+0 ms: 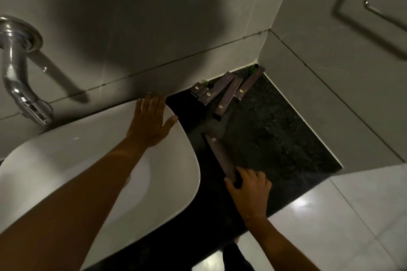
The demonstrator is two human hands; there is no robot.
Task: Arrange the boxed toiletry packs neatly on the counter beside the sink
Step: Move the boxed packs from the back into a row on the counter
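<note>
Several slim brown toiletry boxes lie on the dark speckled counter (275, 130) right of the white sink (66, 160). My right hand (248, 191) grips the near end of one long box (218, 156), which points away from me. A second long box (228, 99) lies aslant further back. Short boxes (203, 92) cluster against the wall, and another box (250, 83) leans toward the corner. My left hand (152, 119) rests flat with spread fingers on the sink's back rim.
A chrome tap (19, 77) juts from the wall over the sink at left. Small green bottles (252, 69) stand in the counter's far corner. Grey tiled walls close the counter at the back and right. A chrome rail (378, 6) hangs upper right.
</note>
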